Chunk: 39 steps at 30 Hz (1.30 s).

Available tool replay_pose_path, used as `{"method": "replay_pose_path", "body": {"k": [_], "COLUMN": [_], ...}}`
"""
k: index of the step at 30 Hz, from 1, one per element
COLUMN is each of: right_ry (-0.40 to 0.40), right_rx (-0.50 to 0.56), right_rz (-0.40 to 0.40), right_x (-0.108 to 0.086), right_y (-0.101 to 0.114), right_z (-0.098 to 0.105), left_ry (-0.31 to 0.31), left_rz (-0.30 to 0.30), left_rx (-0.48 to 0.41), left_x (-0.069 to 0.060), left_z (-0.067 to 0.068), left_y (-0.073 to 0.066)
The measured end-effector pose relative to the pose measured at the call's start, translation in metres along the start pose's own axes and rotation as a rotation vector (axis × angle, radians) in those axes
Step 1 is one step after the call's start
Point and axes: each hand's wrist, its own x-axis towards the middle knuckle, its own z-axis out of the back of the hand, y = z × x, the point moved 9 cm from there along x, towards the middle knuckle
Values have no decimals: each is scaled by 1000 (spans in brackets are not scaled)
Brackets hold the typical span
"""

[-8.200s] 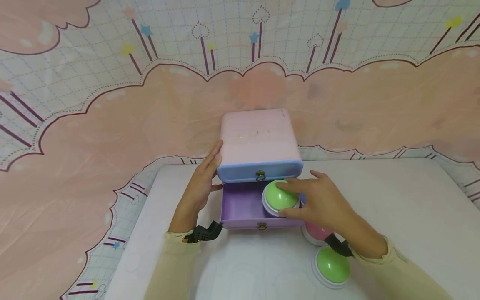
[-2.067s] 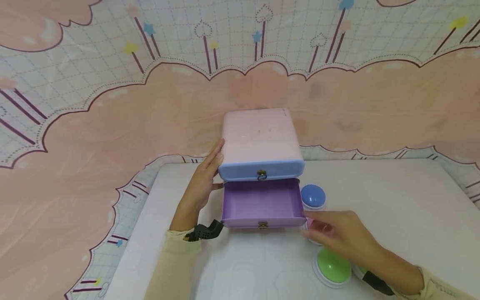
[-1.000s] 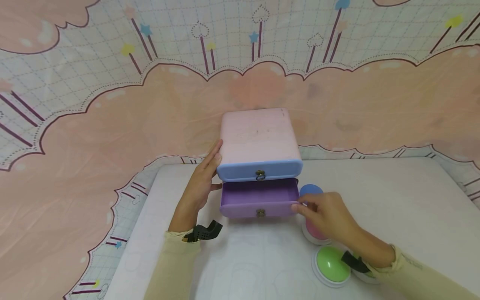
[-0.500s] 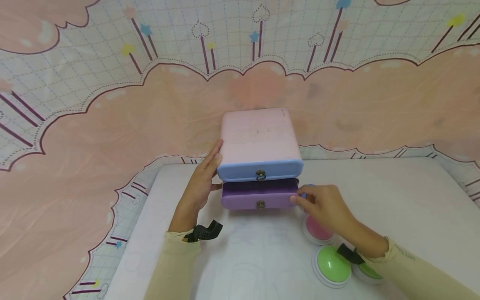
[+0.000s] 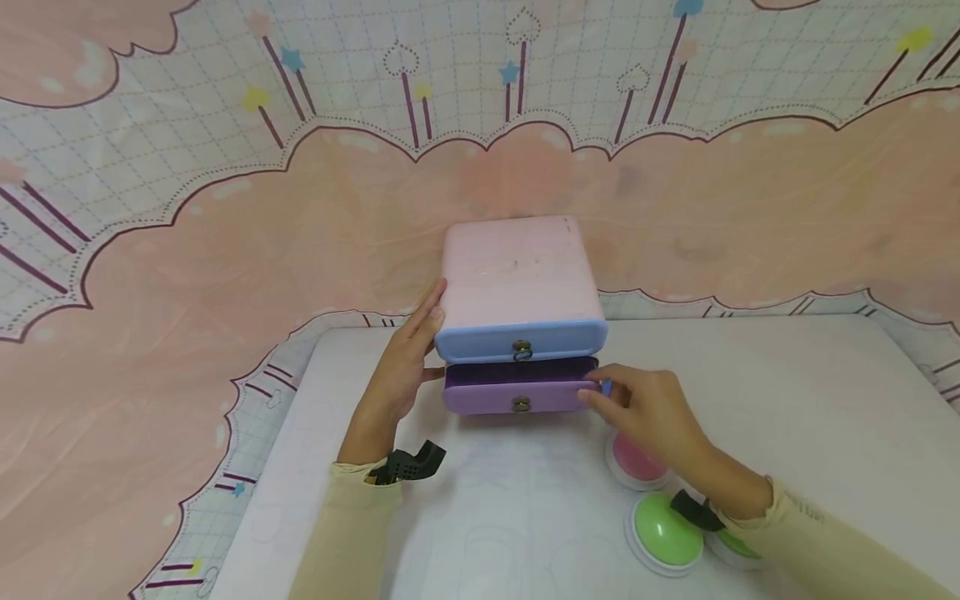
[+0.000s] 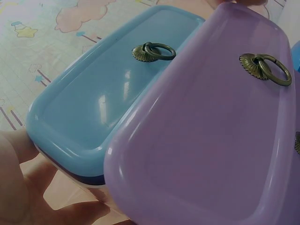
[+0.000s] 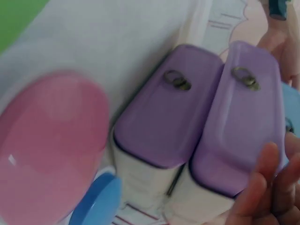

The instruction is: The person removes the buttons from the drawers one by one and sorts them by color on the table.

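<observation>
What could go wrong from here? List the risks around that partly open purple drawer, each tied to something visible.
The right hand pinches the partly open purple drawer at one corner, so an uneven push might skew or jam it.
That hand is close beneath the blue drawer, so a finger could get pinched if the gap closes.
The right sleeve partly hides a green dome; a sideways sweep might knock it.

Site: apparently a tabletop recording setup; kind of room cannot be told. Evidence: white tabletop [image 5: 787, 417] lies before a backdrop [image 5: 337, 225] printed with peach clouds, stars and grid lines, filling the view beyond; black wrist cameras [image 5: 415, 463] worn.
</observation>
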Motion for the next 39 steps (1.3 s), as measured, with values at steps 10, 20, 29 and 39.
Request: {"method": "replay_pose_path", "body": {"k": [10,20,29,39], "right_ry": [80,356,390,400], "right_rx": [259,584,718,874], "right_rz": [-87,-377,-537,-687], "right_x": [-13,-28,-35,-40], "right_y": [20,10,4,4], "right_z": [-25,-80,-99,-118], "left_ry": [-4,-4,-5,-4], "left_rz": [-1,1,4,-2], "left_rx": [-7,-17,-20,-18], "left_x": [0,0,0,1], "left_z": [0,-1,-1,0], "left_y": [-1,-1,0,1]}}
